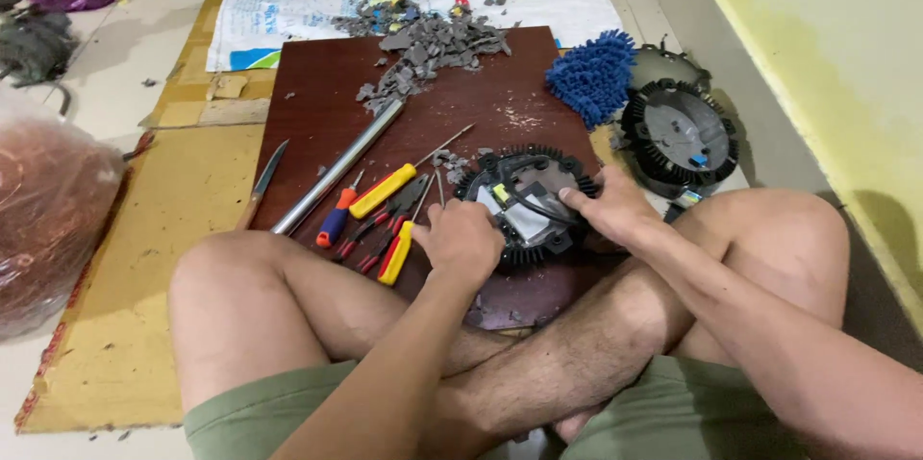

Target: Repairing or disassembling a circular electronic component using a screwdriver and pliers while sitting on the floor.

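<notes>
I sit cross-legged on the floor with a round black finned housing [527,202] on a dark brown board [327,95] in front of my legs. Inside the housing a white plate and black wires show. My left hand [462,241] is closed at the housing's left rim; a thin tool shaft seems to stick out above it, but what it grips is hidden. My right hand [615,210] rests on the housing's right rim, fingers spread over the edge, holding it steady.
Left of the housing lie yellow-handled screwdrivers [383,191], an orange-and-blue one [336,221], red-handled pliers [385,224], a metal tube [338,167] and a knife [263,181]. Grey broken scraps [423,47] pile at the board's far edge. A blue mop cloth [594,75] and more round housings [679,136] sit right.
</notes>
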